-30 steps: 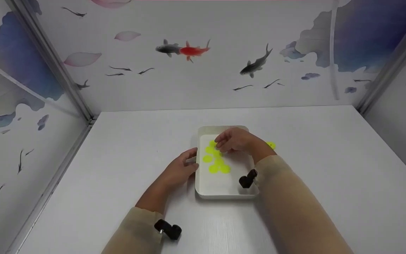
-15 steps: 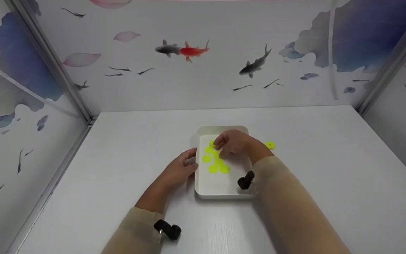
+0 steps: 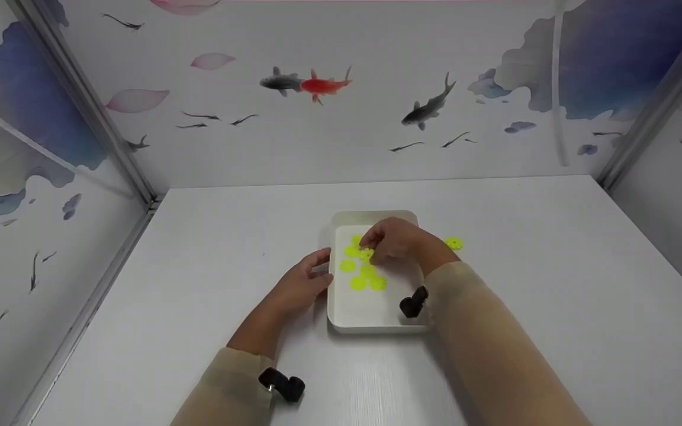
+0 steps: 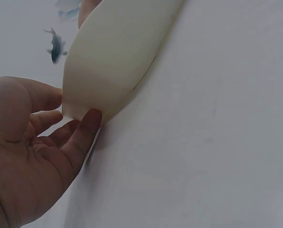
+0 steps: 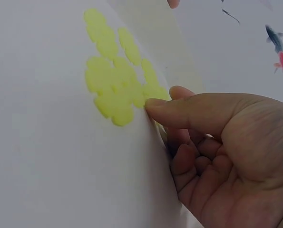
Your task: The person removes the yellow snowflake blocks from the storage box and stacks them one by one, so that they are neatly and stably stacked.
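- Right hand (image 3: 397, 238): fingers curled, thumb and index close together at either side of one yellow piece (image 3: 367, 254). Contact looked likely; couldn't tell if it was actually pinched.
- That piece sat inside the tray (image 3: 376, 312), toward its left side, against the other yellow pieces (image 3: 367, 274), some apparently overlapping.
- Handling, my read: light two-tip hold on the outer edge, wrist quiet, knuckles high. Pieces looked thin and close-packed, so a dragging thumb risked shoving neighbours.
- Left hand (image 3: 301, 285): thumb and fingers spread with a gap between, tips on the tray's outer left wall, nothing seen wrapped in them. Good brace if pressure stayed light; a hard push could have slid the tray.
- Edges: left wall was near the pieces, so little slack that way. Right forearm crossed the right rim; black wrist device (image 3: 414, 302) hung over the near right part, rim-snag risk.
- Room: tray floor lay bare toward the near end. Straight up looked the cleanest way out.
- Outside: loose yellow disc (image 3: 454, 243) on the table (image 3: 530, 266), just beyond the right wrist. Back wall (image 3: 370, 157) well apart.
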